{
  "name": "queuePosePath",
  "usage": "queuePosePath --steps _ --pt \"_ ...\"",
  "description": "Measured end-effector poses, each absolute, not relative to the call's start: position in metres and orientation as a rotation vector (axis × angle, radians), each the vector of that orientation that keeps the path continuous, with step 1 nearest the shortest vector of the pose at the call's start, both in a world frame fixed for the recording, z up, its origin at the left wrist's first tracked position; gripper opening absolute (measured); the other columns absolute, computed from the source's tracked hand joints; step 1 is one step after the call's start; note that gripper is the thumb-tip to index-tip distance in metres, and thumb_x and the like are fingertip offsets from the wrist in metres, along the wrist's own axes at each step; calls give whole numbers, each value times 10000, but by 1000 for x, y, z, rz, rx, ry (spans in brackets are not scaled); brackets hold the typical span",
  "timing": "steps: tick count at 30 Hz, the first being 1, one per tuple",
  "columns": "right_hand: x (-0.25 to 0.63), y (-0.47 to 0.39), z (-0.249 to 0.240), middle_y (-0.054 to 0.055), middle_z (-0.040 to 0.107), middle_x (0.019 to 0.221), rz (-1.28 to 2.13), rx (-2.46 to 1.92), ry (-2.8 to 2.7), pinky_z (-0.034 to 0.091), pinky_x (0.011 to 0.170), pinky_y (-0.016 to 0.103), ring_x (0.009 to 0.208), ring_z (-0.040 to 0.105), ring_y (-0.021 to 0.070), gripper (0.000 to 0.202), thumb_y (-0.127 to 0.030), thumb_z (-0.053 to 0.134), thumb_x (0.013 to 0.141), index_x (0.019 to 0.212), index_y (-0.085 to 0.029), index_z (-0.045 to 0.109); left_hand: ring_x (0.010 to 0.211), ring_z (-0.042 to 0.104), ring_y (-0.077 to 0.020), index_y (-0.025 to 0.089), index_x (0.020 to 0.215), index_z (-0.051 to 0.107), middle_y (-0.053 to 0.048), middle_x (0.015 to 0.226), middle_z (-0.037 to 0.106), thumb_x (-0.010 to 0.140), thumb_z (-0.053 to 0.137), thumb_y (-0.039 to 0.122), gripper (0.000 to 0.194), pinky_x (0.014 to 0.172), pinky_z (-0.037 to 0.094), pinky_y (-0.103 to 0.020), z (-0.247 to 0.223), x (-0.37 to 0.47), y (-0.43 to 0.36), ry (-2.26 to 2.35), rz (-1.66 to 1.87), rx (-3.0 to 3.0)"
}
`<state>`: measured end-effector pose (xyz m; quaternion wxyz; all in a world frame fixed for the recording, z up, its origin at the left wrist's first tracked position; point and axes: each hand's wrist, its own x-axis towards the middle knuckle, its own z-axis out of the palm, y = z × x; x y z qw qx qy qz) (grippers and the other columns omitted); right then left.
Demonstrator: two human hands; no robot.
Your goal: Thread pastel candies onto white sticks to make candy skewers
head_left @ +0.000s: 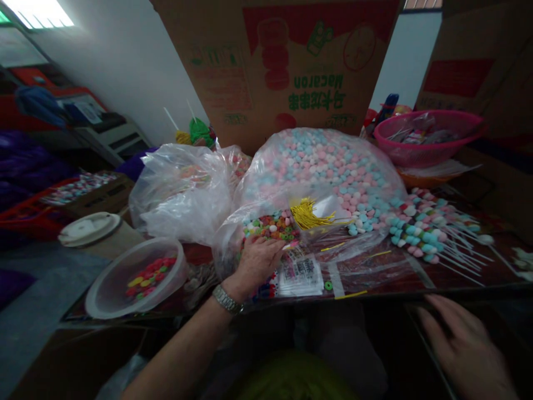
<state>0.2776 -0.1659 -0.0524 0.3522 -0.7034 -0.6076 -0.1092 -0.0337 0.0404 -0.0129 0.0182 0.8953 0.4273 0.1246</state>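
Observation:
My left hand (258,264), with a metal watch at the wrist, is over the near edge of a pile of colourful ring candies (270,225) in clear plastic. Its fingers are bent and close together; a small pink and white thing shows at the fingertips, and what they grip is hidden. Printed white packets (302,276) lie beside this hand. My right hand (466,347) is low at the right, below the table edge, slightly blurred, its thumb and fingers apart with nothing between them. Yellow twist ties (310,215) lie behind the packets.
A big clear bag of pink, blue and white marshmallows (328,161) fills the middle. Skewered marshmallows (420,236) and a pink basket (428,153) stand right. Left are a bowl of candies (100,289), a lidded tub (125,236) and a plastic bag (179,194). A carton (270,61) rises behind.

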Motion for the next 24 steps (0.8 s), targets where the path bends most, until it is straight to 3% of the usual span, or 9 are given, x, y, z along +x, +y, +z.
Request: queuePosePath --steps 3,5,7,9,13,15,18,20,24 --pt "223 -102 -38 188 538 1218 -311 -1624 -1730 402 921 510 1142 483 324 357 -349 483 887 1169 -138 544 981 583 -242 220 1097 627 -81 1086 679 878 462 211 274 961 283 -470 14 -41 29 1211 450 2877" --pt "181 -73 -19 187 507 1273 -252 -1448 -1836 318 981 545 1230 393 344 399 -328 529 862 1212 -138 516 955 582 -234 224 1043 641 -61 1048 684 876 457 207 249 946 304 -447 33 -42 15 1036 394 2878" --pt "149 -59 -4 117 623 1076 -67 -1263 -1918 315 975 509 1099 505 281 223 -231 495 871 1068 -182 588 897 585 -204 206 944 647 -45 948 687 894 425 209 227 892 363 -381 44 -40 -1 889 361 2759" --pt "131 -58 -1 50 646 818 190 -1182 -1889 398 859 410 848 574 206 159 -178 453 877 868 -194 611 860 585 -183 189 912 632 -46 890 672 904 416 217 218 822 409 -320 44 -38 -14 889 429 2599" --pt "134 -71 -20 2 571 625 776 -1334 -1560 402 583 263 622 518 151 246 -309 475 885 702 -178 575 748 570 -176 161 798 609 -49 780 635 846 514 236 130 682 424 -277 18 -32 -27 1119 600 2341" --pt "145 -76 -28 -9 559 614 989 -1383 -1401 397 566 249 605 507 141 260 -364 510 864 703 -172 581 664 541 -153 156 725 590 -23 690 603 838 520 244 159 612 401 -251 5 -27 -25 1121 574 2195" --pt "162 -75 -28 14 634 800 1149 -1340 -1284 435 687 276 739 550 159 199 -336 610 791 907 -175 614 584 497 -123 149 717 597 8 622 562 827 528 273 180 540 370 -219 -3 -22 -15 1004 483 1975" --pt "169 -70 -23 29 652 916 1270 -1262 -1208 448 747 300 818 570 170 320 -309 662 741 1029 -193 586 563 477 -112 146 710 594 20 607 541 810 544 286 179 511 355 -205 -2 -20 -9 936 419 1877" --pt "168 -59 -17 2 639 789 1411 -1179 -1099 454 656 266 707 570 146 274 -335 697 702 906 -182 597 582 473 -105 152 718 584 34 619 532 800 543 266 146 526 357 -195 8 -18 -5 860 306 1856"
